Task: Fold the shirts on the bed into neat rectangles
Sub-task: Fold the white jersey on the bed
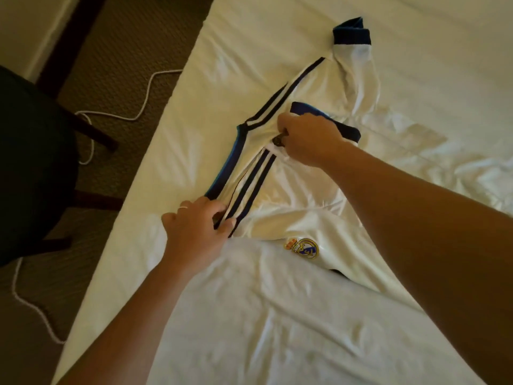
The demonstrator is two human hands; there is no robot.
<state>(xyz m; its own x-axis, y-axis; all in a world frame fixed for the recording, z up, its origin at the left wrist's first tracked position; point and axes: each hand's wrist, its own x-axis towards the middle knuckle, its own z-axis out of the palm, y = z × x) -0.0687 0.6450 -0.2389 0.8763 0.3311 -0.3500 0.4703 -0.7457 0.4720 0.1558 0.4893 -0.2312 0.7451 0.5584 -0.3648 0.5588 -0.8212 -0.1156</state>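
No words or numbers could be read; the white shirt (299, 195) bore only a crowned round crest (303, 248).

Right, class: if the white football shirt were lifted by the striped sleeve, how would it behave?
Probably floppy: the football shirt lies rumpled and creased on the bed. Likely light and a bit slippery, since the fabric looks thin and shiny. The far sleeve would likely trail, so both hands help.

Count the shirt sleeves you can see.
2: one sleeve lies stretched toward the far side of the bed, dark cuff outermost; the other sleeve, folded inward, is pinched by both hands.
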